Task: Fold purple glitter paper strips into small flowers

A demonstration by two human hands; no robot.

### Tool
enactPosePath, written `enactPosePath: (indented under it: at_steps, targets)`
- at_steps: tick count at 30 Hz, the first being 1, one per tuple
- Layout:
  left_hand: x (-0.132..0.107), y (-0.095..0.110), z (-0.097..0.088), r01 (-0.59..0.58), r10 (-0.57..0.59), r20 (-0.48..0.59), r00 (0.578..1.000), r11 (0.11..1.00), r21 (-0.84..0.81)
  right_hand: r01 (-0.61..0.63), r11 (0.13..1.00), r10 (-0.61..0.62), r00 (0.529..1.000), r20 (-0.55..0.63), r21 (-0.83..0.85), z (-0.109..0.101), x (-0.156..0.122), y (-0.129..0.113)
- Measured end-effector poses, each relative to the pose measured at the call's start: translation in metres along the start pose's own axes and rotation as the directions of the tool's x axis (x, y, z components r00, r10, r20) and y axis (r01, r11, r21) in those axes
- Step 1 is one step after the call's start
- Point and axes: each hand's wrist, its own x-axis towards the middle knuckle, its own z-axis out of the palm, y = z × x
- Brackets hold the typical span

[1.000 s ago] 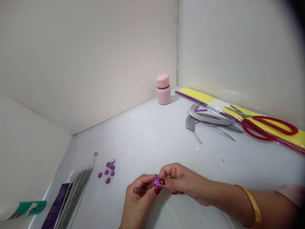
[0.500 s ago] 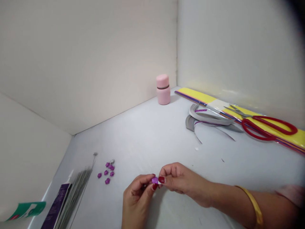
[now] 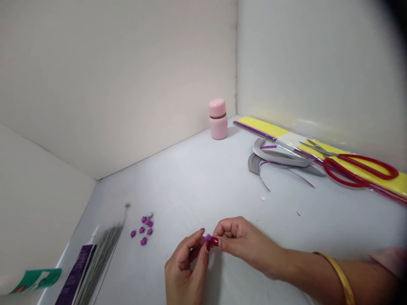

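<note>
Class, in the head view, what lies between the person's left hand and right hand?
In the head view, a small glittery purple star lies there, pinched between the left hand and the right hand.

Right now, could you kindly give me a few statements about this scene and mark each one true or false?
The left hand and right hand both pinch a small glittery purple piece. True.
The red-handled scissors lie over yellow strips. True.
The pink bottle lies on its side. False: it stands upright near the corner of the walls.
The yellow bangle is on the left arm. False: it is on the right arm.
Several purple pieces lie on the table to the left of the hands. True.
</note>
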Motion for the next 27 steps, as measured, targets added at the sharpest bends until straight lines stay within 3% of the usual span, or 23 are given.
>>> enactPosePath:
  at_steps: [2, 5, 9, 12, 13, 14, 15, 16, 18, 19, 20, 22, 23, 27]
  targets:
    - [-0.003, -0.002, 0.002, -0.141, 0.154, -0.083, 0.985, 0.980, 0.143, -0.021, 1.000, 0.021, 1.000, 0.005, -0.023, 0.001, -0.001, -0.002]
    - [-0.004, -0.001, 0.005, -0.417, 0.452, -0.044, 0.891, 0.853, 0.312, -0.013, 1.000, 0.014, 0.999, 0.031, -0.025, 0.003, -0.001, -0.003]
    - [0.003, -0.001, 0.000, -0.655, 0.650, 0.144, 0.746, 0.678, 0.334, 0.020, 1.000, -0.019, 0.998, 0.052, -0.010, 0.003, -0.001, 0.001]
    - [0.008, -0.006, -0.008, -0.807, 0.707, 0.390, 0.590, 0.507, 0.303, 0.027, 0.999, -0.026, 0.999, 0.044, -0.022, 0.003, 0.000, 0.003]
    - [0.009, -0.007, -0.009, -0.827, 0.700, 0.440, 0.562, 0.480, 0.292, 0.029, 0.999, -0.028, 0.999, 0.033, -0.029, 0.003, 0.001, 0.003]
    - [0.009, -0.009, -0.010, -0.826, 0.688, 0.457, 0.564, 0.488, 0.283, 0.030, 0.999, -0.029, 0.999, 0.023, -0.033, 0.003, 0.001, 0.003]
    - [0.008, -0.010, -0.010, -0.791, 0.667, 0.428, 0.610, 0.546, 0.278, 0.031, 0.999, -0.031, 0.999, 0.017, -0.032, 0.003, 0.001, 0.003]
    - [0.006, -0.011, -0.009, -0.712, 0.623, 0.350, 0.699, 0.647, 0.272, 0.035, 0.999, -0.035, 0.999, 0.013, -0.029, 0.003, 0.000, 0.003]
    - [0.002, -0.011, -0.004, -0.437, 0.410, 0.171, 0.896, 0.883, 0.171, 0.045, 0.999, -0.045, 0.999, 0.020, -0.027, 0.003, 0.000, 0.001]
    - [0.001, -0.010, -0.001, -0.256, 0.248, 0.108, 0.963, 0.964, 0.066, 0.052, 0.998, -0.051, 0.998, 0.026, -0.032, 0.003, -0.001, 0.001]
    - [0.001, -0.008, 0.001, -0.075, 0.079, 0.081, 0.994, 0.996, -0.046, 0.061, 0.997, -0.059, 0.998, 0.031, -0.040, 0.002, -0.001, 0.000]
    - [0.001, -0.003, 0.005, 0.210, -0.190, 0.108, 0.976, 0.955, -0.210, 0.089, 0.994, -0.086, 0.996, 0.037, -0.060, 0.002, -0.001, -0.001]
    - [0.002, -0.001, 0.005, 0.295, -0.268, 0.138, 0.953, 0.924, -0.244, 0.104, 0.992, -0.101, 0.994, 0.040, -0.069, 0.002, -0.001, -0.002]
    - [0.006, 0.004, 0.004, 0.402, -0.356, 0.208, 0.911, 0.878, -0.259, 0.128, 0.988, -0.122, 0.990, 0.074, -0.081, 0.002, 0.000, -0.001]
